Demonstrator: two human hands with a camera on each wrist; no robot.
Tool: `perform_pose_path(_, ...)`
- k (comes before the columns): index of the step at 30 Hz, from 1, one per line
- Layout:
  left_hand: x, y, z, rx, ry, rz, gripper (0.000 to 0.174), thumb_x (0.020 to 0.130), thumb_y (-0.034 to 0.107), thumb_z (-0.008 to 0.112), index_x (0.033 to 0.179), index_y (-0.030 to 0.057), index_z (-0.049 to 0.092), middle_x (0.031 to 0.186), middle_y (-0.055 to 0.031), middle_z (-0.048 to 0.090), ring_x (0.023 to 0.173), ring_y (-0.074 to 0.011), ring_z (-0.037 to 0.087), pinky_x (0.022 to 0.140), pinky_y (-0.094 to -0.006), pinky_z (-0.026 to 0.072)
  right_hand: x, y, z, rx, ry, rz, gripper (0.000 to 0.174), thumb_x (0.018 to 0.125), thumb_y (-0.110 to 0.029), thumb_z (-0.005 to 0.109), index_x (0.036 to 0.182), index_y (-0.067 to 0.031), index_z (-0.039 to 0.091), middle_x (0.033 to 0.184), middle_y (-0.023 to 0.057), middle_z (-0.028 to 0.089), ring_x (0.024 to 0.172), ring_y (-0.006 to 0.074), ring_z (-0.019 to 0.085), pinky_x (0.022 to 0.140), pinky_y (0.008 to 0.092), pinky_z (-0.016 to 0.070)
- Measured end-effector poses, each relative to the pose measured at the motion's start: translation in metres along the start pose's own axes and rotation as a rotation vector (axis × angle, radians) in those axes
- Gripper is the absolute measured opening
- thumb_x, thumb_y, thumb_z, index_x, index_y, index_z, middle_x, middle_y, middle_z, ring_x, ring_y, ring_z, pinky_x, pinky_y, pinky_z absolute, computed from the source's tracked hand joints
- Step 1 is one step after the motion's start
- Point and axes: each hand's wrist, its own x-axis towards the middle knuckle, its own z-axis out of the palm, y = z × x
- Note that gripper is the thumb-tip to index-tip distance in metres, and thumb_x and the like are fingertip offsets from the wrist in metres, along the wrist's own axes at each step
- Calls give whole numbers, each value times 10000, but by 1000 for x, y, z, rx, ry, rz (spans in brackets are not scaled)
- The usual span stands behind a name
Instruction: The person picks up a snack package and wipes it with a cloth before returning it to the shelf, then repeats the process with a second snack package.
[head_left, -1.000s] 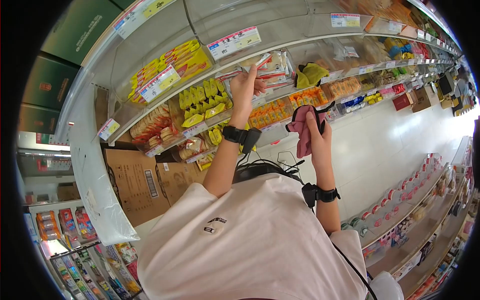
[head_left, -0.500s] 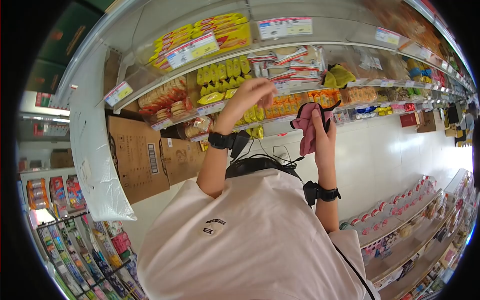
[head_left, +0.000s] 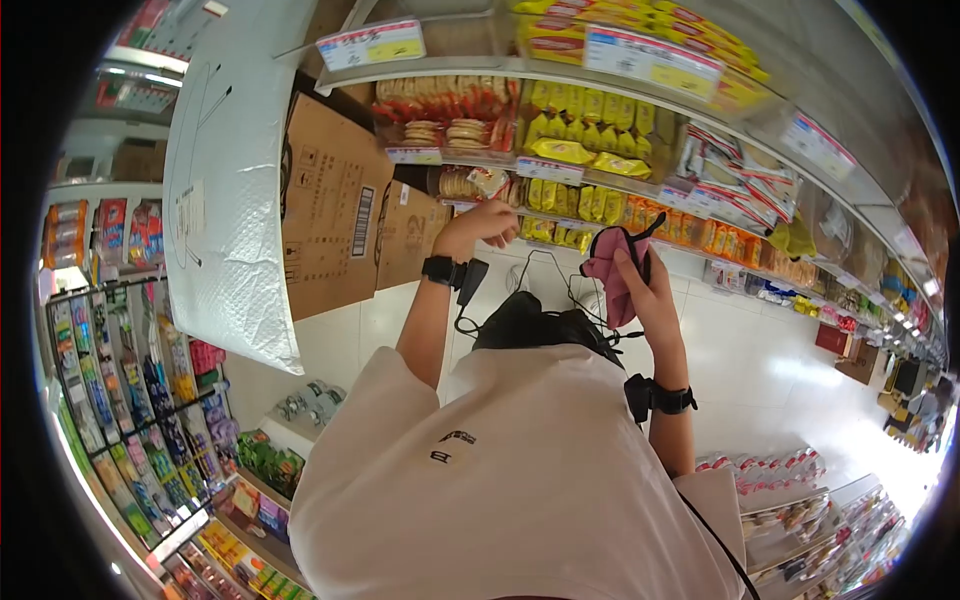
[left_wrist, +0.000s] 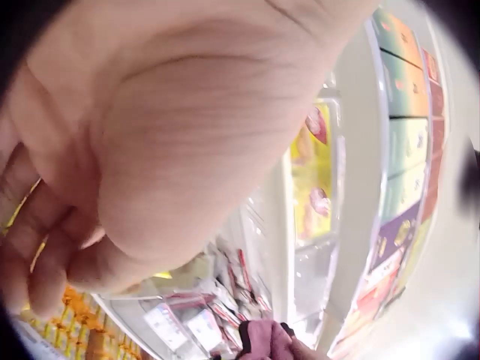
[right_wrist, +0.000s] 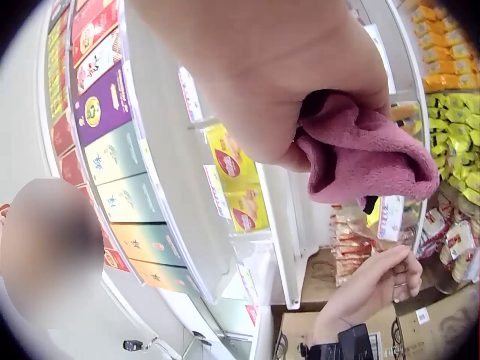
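The right hand (head_left: 650, 298) grips a folded pink cloth (head_left: 612, 272) with dark edging, thumb laid over it. In the right wrist view the cloth (right_wrist: 367, 154) hangs out of the curled hand (right_wrist: 300, 90). Nothing is held by the left hand (head_left: 478, 230), whose fingers are loosely bent in front of the lower shelf of packaged biscuits (head_left: 560, 199). Its palm (left_wrist: 180, 135) fills much of the left wrist view. A yellow-green cloth (head_left: 792, 240) lies at the shelf edge, right of the red-and-white packets (head_left: 735, 170).
Cardboard boxes (head_left: 335, 215) stand left of the snack shelves, beside a foil-like white panel (head_left: 225, 200). Price tags (head_left: 655, 62) line the shelf edges. Low shelves of goods (head_left: 790, 530) stand at the lower right, and racks (head_left: 125, 400) at the left. Tiled floor (head_left: 735, 340) lies between.
The head view has swung toward the boxes and left racks. The left hand has moved away from the red-and-white packets, down and left along the shelves. The right hand still grips the pink cloth.
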Motion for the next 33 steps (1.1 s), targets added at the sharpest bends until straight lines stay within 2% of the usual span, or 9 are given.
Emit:
perform_pose_path(6, 125, -149, -61, -292, 494, 188, 224, 911, 239, 651, 901, 15, 651, 784, -44, 679, 671, -160, 634, 610, -300, 500, 5, 11, 34, -114, -24, 135, 305, 996, -266, 638, 1064, 31, 623, 893, 39, 671, 816, 92, 576, 732, 249, 477)
perform_pose_path(10, 164, -165, -72, 151, 788, 152, 248, 882, 241, 708, 916, 2, 650, 791, -76, 671, 675, -248, 626, 650, -426, 467, 1, 4, 45, -134, -14, 152, 273, 1020, -218, 590, 1118, 35, 607, 962, 93, 726, 880, 126, 664, 776, 252, 509)
perform_pose_path(12, 177, -172, -62, -76, 958, 350, 277, 866, 255, 738, 933, 1, 650, 781, -93, 658, 652, -283, 603, 671, -477, 443, -3, -4, 49, -84, 0, 211, 283, 1023, -215, 580, 1152, 37, 595, 981, 112, 729, 899, 145, 684, 785, 258, 522)
perform_pose_path(15, 198, -181, -65, -23, 929, 351, 422, 798, 271, 798, 1080, -13, 663, 896, -188, 702, 855, -378, 670, 751, -484, 530, -8, -4, 53, -85, 41, 230, 294, 1033, -198, 553, 1182, 54, 579, 999, 139, 729, 923, 178, 706, 787, 267, 542)
perform_pose_path(19, 209, -173, -57, 20, 806, -11, 509, 743, 324, 842, 1105, 5, 680, 939, -186, 715, 844, -374, 682, 730, -478, 533, -14, -5, 57, -58, 83, 212, 308, 1041, -208, 543, 1189, 59, 577, 994, 145, 732, 878, 173, 710, 740, 255, 545)
perform_pose_path(23, 221, -181, -50, -108, 649, 257, 365, 753, 254, 806, 991, -1, 696, 947, -163, 724, 842, -319, 698, 749, -408, 534, -15, -6, 55, -54, 90, 191, 306, 1044, -219, 541, 1196, 44, 580, 974, 142, 740, 725, 117, 674, 598, 226, 517)
perform_pose_path(26, 119, -104, -55, -79, 295, 179, 387, 759, 235, 805, 1041, -2, 686, 963, -153, 724, 870, -272, 690, 758, -383, 529, -12, -9, 55, -1, 54, 171, 306, 1046, -228, 539, 1201, 33, 582, 969, 140, 746, 642, 79, 624, 524, 214, 479)
perform_pose_path(27, 90, -87, -53, -35, 201, 185, 397, 764, 230, 805, 1061, -2, 681, 970, -149, 723, 880, -258, 686, 761, -376, 527, -12, -14, 56, -28, 52, 188, 334, 1034, -261, 572, 1204, 25, 602, 1023, 99, 724, 890, 128, 650, 804, 262, 513)
perform_pose_path(33, -27, 6, -30, 181, 11, 490, 436, 855, 271, 793, 1167, -4, 663, 1100, -109, 689, 953, -183, 644, 825, -323, 512, 3, -2, 43, -158, 60, 6, 339, 1044, -247, 555, 1254, 18, 591, 1110, 66, 673, 1024, 131, 581, 942, 279, 444)
